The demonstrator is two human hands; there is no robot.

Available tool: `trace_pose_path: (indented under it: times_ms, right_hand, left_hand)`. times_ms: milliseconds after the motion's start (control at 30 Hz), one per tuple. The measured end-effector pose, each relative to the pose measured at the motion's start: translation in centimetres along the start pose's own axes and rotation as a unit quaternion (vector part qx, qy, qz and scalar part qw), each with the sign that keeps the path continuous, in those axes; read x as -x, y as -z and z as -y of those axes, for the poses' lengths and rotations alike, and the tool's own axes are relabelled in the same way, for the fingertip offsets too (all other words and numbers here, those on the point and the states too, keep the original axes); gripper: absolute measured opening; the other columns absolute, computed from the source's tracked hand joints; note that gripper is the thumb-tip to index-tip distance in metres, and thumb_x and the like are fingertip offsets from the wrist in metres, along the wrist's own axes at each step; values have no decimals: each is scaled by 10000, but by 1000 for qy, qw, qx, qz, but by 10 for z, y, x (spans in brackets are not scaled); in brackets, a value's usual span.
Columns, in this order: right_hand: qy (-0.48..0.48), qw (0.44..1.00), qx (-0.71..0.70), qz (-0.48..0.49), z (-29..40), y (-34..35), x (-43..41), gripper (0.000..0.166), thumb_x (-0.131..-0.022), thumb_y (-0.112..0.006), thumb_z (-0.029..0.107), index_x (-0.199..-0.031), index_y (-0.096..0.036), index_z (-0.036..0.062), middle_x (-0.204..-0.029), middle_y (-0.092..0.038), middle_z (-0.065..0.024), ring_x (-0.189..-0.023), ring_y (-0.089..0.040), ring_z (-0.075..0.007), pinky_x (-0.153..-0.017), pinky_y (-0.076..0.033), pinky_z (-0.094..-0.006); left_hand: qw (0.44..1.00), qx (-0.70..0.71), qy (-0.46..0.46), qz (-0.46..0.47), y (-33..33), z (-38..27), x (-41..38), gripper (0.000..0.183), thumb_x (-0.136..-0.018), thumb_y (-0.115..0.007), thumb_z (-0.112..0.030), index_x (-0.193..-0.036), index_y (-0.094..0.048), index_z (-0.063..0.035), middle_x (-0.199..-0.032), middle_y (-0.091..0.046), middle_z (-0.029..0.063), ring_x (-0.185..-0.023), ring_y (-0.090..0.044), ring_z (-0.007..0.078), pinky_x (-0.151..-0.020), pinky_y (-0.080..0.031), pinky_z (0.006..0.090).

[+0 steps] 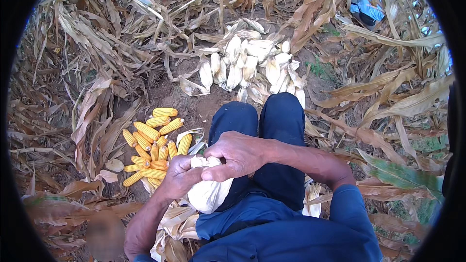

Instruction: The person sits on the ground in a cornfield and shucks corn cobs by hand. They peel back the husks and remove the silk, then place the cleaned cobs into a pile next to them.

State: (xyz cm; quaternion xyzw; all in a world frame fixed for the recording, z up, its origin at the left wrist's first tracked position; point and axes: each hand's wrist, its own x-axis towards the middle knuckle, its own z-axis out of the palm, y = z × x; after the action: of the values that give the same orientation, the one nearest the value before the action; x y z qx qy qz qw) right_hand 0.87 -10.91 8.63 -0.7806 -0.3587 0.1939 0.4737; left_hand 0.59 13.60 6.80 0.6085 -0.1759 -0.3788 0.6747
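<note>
My left hand (pixel 181 176) and my right hand (pixel 235 156) meet above my lap, both closed on the top of a pale, husk-covered ear of corn (pixel 209 196). Its husk bulges below my fingers; no kernels show on it. Just beyond my left hand, a pile of husked yellow corn cobs (pixel 149 131) lies on the soil. Past my knees there is a heap of unhusked ears (pixel 251 58) in pale dry husks.
Loose husks (pixel 178 222) lie beside my left hip. Dry corn stalks and leaves (pixel 94 40) surround me, with a green-streaked leaf (pixel 400 176) at the right. A person in light blue clothing (pixel 367 7) is partly visible behind leaves at the upper right.
</note>
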Motion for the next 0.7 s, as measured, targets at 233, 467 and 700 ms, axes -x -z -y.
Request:
trace_pose_path:
  times_ms: [233, 467, 700]
  right_hand:
    - [25, 999, -45, -4, 12, 1, 11, 552, -978, -575, 501, -776, -626, -11, -575, -538, -163, -513, -546, -346, -514, -421, -445]
    - [-8, 996, -87, 33, -6, -16, 30, 536, -1010, -554, 467, -805, -618, -24, -570, -540, -139, -503, -530, -314, -513, -411, -437]
    - [-7, 990, -134, 35, -15, -8, 34, 496, -1004, -569, 447, -913, -629, -37, -681, -590, -134, -596, -546, -228, -562, -430, -391]
  left_hand:
    - [997, 59, 40, 33, -4, 3, 3, 200, -981, -691, -107, -1103, -748, 40, -945, -750, 36, -844, -695, 92, -723, -550, 262]
    - [993, 79, 60, 60, -19, 15, 0, 218, -975, -727, -138, -1109, -754, 32, -913, -740, 26, -811, -680, 78, -692, -527, 242]
    - [998, 23, 21, 55, -22, 5, -14, 157, -988, -731, -153, -1051, -760, -13, -861, -714, -21, -742, -629, 32, -629, -489, 232]
